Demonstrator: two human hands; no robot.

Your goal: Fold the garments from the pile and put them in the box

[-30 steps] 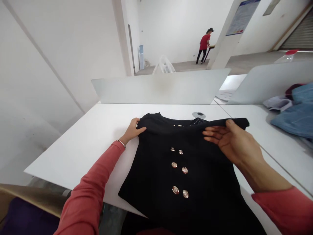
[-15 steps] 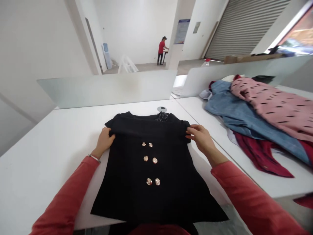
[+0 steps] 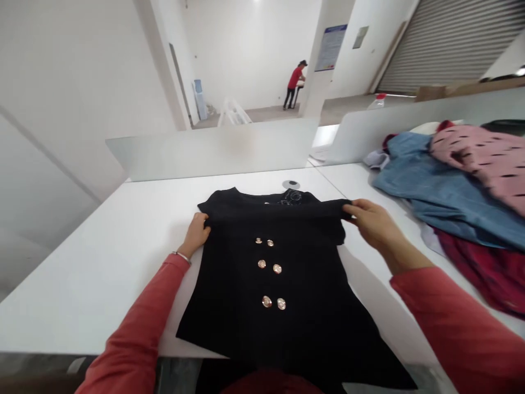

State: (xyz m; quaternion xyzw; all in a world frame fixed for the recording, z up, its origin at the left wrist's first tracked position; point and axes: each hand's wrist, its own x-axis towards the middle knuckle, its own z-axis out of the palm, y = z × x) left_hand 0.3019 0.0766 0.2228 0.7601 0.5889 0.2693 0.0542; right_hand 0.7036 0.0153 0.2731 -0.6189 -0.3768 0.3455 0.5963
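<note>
A black short-sleeved top [image 3: 246, 328] lies spread over the near part of the white table, its hem hanging toward my body. Several shiny gold-rimmed buttons [image 3: 277, 269] run down its front in two columns, and a dark lacy patch [image 3: 292, 197] marks the neckline at right. My left hand [image 3: 197, 232] pinches the fabric at the left sleeve, low on the table. At the other sleeve, my right hand [image 3: 367, 221] grips the cloth between thumb and fingers and holds it raised, so a fold stretches across the chest.
On the right of the white table [image 3: 102, 262] is a pile of clothes: a blue denim garment [image 3: 414, 180], a pink dashed one [image 3: 484, 158] and a dark red one [image 3: 479, 268]. A frosted divider [image 3: 213, 153] borders the far edge. A person in red [image 3: 294, 82] stands far behind.
My right hand has moved outward and up, drawing the right sleeve with it and tightening the cloth across the chest. My left hand stays at the left sleeve. The view has shifted left.
</note>
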